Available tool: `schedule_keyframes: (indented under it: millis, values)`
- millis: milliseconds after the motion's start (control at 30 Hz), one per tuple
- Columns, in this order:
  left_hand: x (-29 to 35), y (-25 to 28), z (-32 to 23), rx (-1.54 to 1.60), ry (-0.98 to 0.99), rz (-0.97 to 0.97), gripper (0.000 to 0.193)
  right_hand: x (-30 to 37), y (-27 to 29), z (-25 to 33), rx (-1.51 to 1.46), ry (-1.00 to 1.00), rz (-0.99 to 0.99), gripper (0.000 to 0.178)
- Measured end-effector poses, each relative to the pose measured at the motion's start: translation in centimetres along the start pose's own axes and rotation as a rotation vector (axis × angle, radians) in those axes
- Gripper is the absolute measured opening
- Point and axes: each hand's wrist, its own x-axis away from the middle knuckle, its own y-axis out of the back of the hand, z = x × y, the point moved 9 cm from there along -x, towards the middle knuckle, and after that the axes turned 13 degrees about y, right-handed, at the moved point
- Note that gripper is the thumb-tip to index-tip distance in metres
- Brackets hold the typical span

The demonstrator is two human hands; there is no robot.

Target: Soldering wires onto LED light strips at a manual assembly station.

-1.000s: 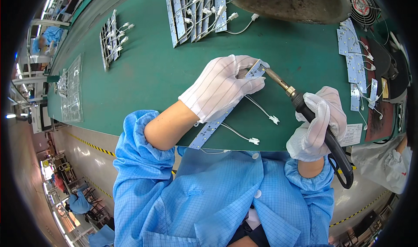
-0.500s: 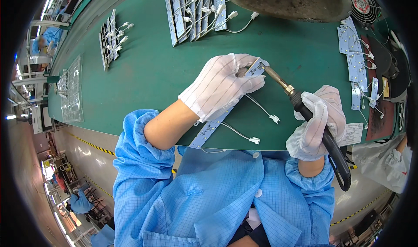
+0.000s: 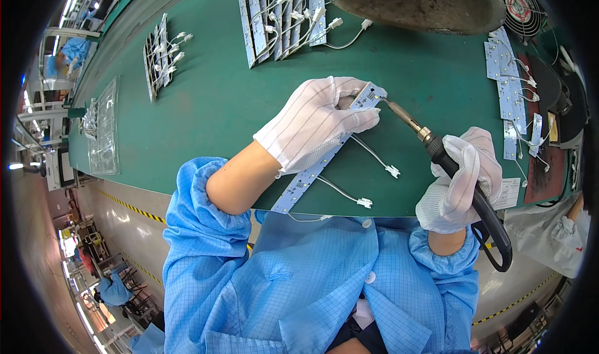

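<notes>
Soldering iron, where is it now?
In the head view, right of centre: the right hand holds the soldering iron, its tip near the upper end of the light strip in the left hand.

One pale circuit strip (image 3: 304,183) with white-plugged leads (image 3: 365,202), pinched in the gloved left hand (image 3: 321,123); one soldering iron (image 3: 439,155), gripped in the gloved right hand (image 3: 465,176), tip close by the strip's far end. Beyond the strip: one strip stack (image 3: 258,26), one dark hood (image 3: 418,4); left of it: a smaller stack (image 3: 150,67), a clear tray (image 3: 113,135); right of it: overlapping boards (image 3: 508,95), a round fan (image 3: 519,8).
</notes>
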Motion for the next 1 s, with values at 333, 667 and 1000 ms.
schedule_keyframes:
  millis: [333, 667, 1000]
  values:
    - [0.1, 0.2, -0.2, -0.061, -0.020, -0.053, 0.040, -0.1, -0.3, 0.3, 0.047, 0.048, 0.020, 0.018]
    - [0.4, 0.3, -0.9, -0.155, -0.196, -0.106, 0.038, -0.3, -1.0, 0.5, 0.048, -0.016, 0.068, 0.014]
    - [5.3, 4.2, -3.2, -0.519, -0.182, -0.744, 0.068, 0.5, 1.3, -0.9, 0.080, -0.100, -0.119, 0.020]
